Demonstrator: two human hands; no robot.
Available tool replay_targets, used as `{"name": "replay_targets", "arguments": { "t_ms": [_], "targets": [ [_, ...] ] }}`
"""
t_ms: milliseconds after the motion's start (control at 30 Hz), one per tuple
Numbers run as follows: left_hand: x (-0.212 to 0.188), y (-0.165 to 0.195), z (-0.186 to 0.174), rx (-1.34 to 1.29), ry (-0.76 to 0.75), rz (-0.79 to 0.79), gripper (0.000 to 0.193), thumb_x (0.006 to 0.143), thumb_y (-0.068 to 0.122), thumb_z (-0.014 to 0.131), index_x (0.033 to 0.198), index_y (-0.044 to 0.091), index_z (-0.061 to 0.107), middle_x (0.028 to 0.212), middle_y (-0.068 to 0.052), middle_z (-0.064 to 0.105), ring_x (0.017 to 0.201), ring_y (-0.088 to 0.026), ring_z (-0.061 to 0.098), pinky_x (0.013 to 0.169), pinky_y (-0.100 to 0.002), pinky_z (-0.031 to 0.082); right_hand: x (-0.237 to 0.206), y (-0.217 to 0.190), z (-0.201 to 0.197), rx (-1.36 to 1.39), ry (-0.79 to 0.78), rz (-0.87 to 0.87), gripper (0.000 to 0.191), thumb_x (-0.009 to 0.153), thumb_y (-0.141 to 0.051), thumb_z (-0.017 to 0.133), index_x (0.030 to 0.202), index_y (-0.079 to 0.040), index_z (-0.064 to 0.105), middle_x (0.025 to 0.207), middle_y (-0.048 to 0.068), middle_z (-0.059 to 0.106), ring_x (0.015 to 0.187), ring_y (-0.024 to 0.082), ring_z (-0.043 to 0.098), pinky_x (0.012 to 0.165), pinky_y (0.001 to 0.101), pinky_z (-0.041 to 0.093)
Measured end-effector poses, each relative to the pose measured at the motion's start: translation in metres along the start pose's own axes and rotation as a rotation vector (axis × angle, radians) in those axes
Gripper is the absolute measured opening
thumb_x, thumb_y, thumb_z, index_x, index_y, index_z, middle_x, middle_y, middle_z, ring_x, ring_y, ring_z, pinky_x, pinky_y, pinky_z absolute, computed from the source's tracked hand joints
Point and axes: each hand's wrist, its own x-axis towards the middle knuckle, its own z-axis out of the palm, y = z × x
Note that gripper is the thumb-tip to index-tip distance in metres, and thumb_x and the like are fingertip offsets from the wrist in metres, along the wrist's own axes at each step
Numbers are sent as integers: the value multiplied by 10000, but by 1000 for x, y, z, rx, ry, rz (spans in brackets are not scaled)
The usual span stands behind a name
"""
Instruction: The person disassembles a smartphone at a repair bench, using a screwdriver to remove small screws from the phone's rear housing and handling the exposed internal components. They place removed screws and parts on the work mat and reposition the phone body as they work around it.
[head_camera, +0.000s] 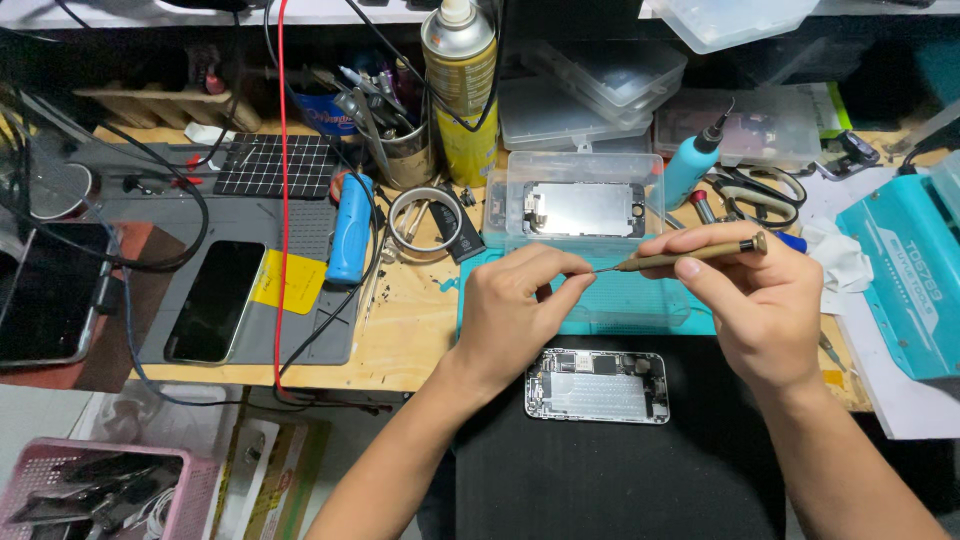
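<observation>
Gripping a slim brass-coloured screwdriver (690, 256) across the fingers and thumb, the right hand (755, 300) holds the tool nearly level above a cluttered wooden workbench (400, 340), its fine tip pointing toward nine o'clock. The left hand (515, 310) meets that tip with thumb and forefinger pinched closed around it; whether a screw sits between them cannot be told.

Directly below the hands, at six o'clock, an opened phone chassis (598, 385) lies flat on a black mat (600, 470), its inner boards and metal shield exposed, touched by neither hand. At twelve o'clock from the hands, a clear plastic tray (580, 195) holds a second phone frame (583, 209), resting at the far edge of a teal work mat (640, 300).

Toward ten o'clock, a roll of tape (424, 222) and a blue cylindrical tool (351, 228) lie near a grey repair pad (300, 230), where a dark-screened phone (214, 300) rests beside a yellow slip (290, 282). A tall yellow spray can (461, 90) stands at eleven o'clock. A red cable (283, 200) runs down across the grey pad. At three o'clock sits a teal box (905, 275); at eight o'clock, below the bench, a pink basket (90, 490).
</observation>
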Motion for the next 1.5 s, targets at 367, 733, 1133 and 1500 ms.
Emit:
{"name": "replay_targets", "arguments": {
  "t_ms": [367,733,1133,1500],
  "targets": [
    [0,2,-2,8,3,-3,53,889,112,772,936,87,768,891,-24,758,665,-133,689,595,-263,538,0,-4,3,3,11,27,156,1003,77,587,1152,101,626,1154,256,712,1101,317,729,1011,454,620],
    [-1,2,-1,15,13,16,48,888,105,772,933,87,770,898,-30,758,683,-139,704,586,-262,537,1,-6,6,-92,38,33,161,1010,61,585,1160,86,635,1140,232,724,1074,289,741,970,413,631],
    [-1,1,2,-5,17,-1,55,879,102,781,922,71,768,885,-29,757,649,-128,684,568,-256,535,1,-3,8,-107,86,31,145,1015,53,601,1148,87,649,1120,201,732,1016,255,744,926,386,641],
    [0,3,1,4,16,13,63,871,104,790,915,68,763,883,-34,759,650,-135,684,575,-261,533,-3,-9,12,-177,86,13,138,1016,46,610,1143,75,656,1122,180,741,1011,236,751,933,359,633]
  ]
}}
